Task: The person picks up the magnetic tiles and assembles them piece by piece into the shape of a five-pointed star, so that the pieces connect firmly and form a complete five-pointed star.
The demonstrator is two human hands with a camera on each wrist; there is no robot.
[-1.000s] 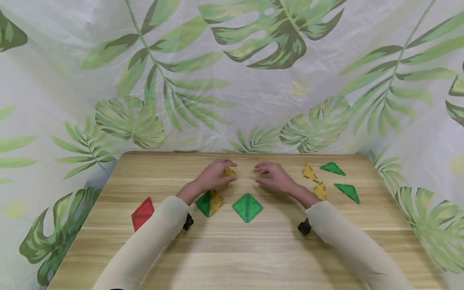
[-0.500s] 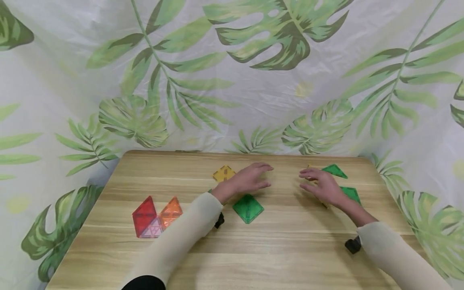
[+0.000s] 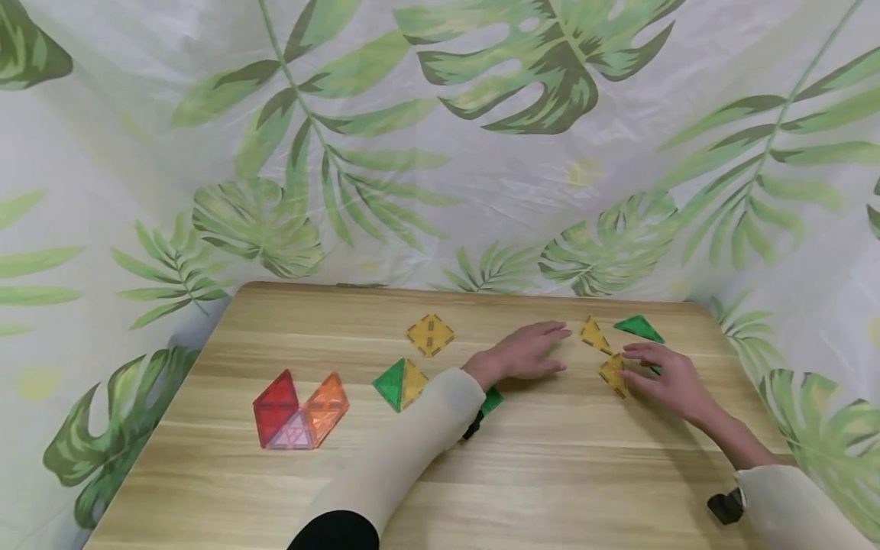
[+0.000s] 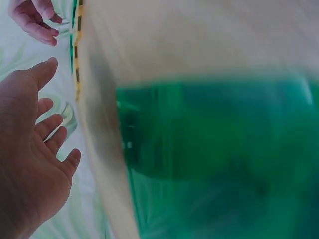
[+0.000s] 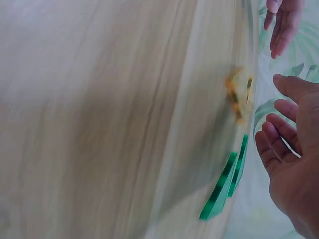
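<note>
My left hand, fingers extended, hovers over the middle of the table and holds nothing. Beneath its wrist lies a pair of green triangle tiles, mostly covered by the sleeve in the head view; a green tile fills much of the left wrist view. My right hand is farther right, its fingers loosely bent. Its thumb and fingertips are right at a yellow triangle tile. Another yellow triangle tile lies just behind. Of two green triangle tiles, one shows beyond the right hand; the other is mostly hidden behind it.
On the wooden table, two yellow triangles form a diamond. Left of the left sleeve lies a green-and-yellow pair. Farther left are red, pink and orange tiles. A leaf-patterned cloth hangs behind the table.
Both hands have moved right, the left away from the yellow diamond and the right over to the tiles on that side. The left forearm has uncovered the pink and orange tiles.
</note>
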